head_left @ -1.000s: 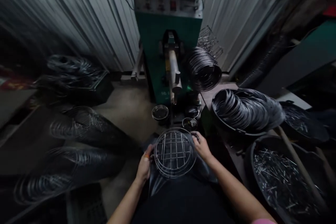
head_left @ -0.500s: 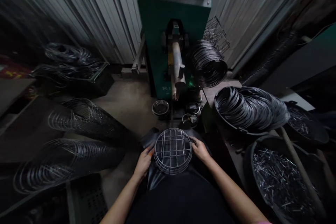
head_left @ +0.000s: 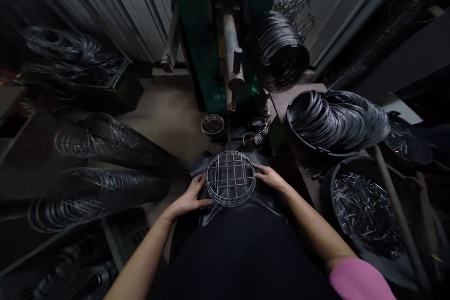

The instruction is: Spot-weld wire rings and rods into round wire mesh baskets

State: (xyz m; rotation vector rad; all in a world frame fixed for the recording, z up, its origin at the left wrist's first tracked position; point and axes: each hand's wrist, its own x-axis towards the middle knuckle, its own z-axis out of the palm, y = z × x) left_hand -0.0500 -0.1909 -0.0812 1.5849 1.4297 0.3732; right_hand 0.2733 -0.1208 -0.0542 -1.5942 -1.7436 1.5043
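Resting over the dark-clad lap [head_left: 228,248], a round wire rack [head_left: 231,178] is framed between the two hands, its grid of crossed bars turned upward. Several hoops show at its edge; whether one piece or a stack is being held cannot be told. The left hand [head_left: 190,197] is spread, with fingertips set at the far side of the rim and the thumb at the near side — presumably so that the round shape is cradled and not tipped. By the right hand [head_left: 270,178], the opposite edge is met with forefinger and thumb; whether the wire is pinched there cannot be made out. With support at both sides, the rack is probably more easily turned or levelled.

Straight beyond the hands, the machine's metal arm [head_left: 232,47] is pointed down toward them, and a small bowl [head_left: 213,124] is set just short of it. To the right of the right hand, loose wire rings [head_left: 339,119] and short wire pieces [head_left: 367,211] are gathered in tubs — likely placed there for easy reach. Left of the left hand, long nested wire stacks [head_left: 105,138] are laid.
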